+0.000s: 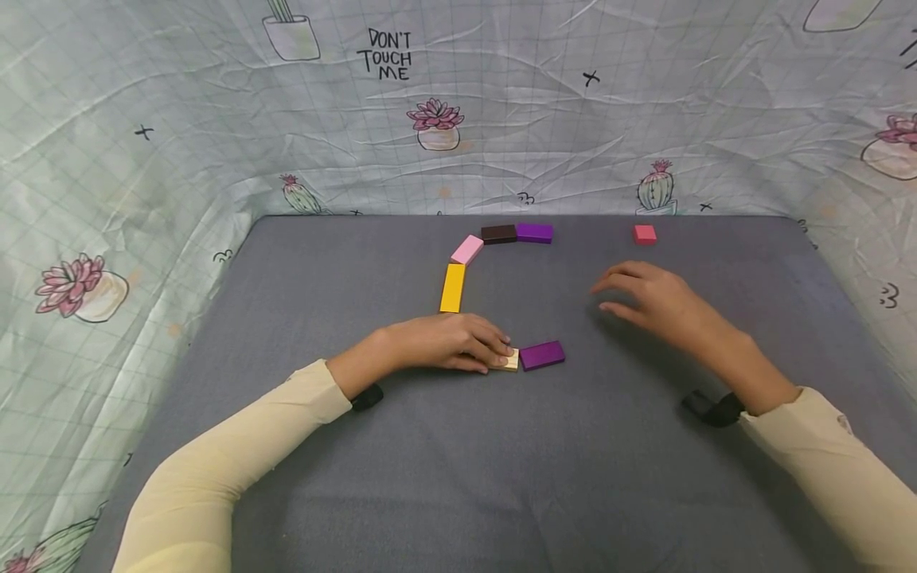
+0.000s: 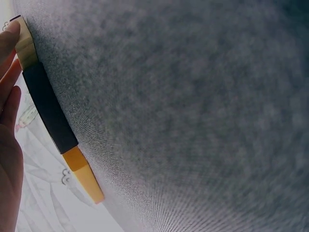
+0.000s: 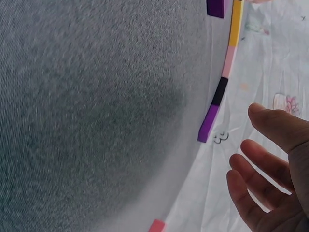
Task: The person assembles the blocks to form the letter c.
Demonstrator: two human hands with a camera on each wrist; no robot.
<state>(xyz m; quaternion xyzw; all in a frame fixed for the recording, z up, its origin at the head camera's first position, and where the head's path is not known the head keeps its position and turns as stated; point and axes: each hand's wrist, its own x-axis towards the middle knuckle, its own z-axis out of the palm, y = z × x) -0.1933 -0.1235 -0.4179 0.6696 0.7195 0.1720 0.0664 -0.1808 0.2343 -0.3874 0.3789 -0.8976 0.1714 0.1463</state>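
My left hand (image 1: 451, 342) is at a pale wooden block (image 1: 511, 360), its fingertips holding the block's edge. In the left wrist view the wooden block (image 2: 26, 46) meets a long black block (image 2: 50, 108), which my hand hides in the head view. A dark purple block (image 1: 542, 356) lies against the wooden block's right end. Above the table at right, my right hand (image 1: 659, 298) hovers with loosely bent fingers and holds nothing. The nearest thing to it is a small coral-red block (image 1: 645, 235) farther back.
From behind my left hand, a yellow block (image 1: 452, 288), a pink block (image 1: 468, 250), a dark brown-black block (image 1: 499, 234) and a violet block (image 1: 535, 233) form a curved row. Grey cloth (image 1: 458, 477) covers the table. A patterned curtain (image 1: 516, 119) hangs behind its back edge.
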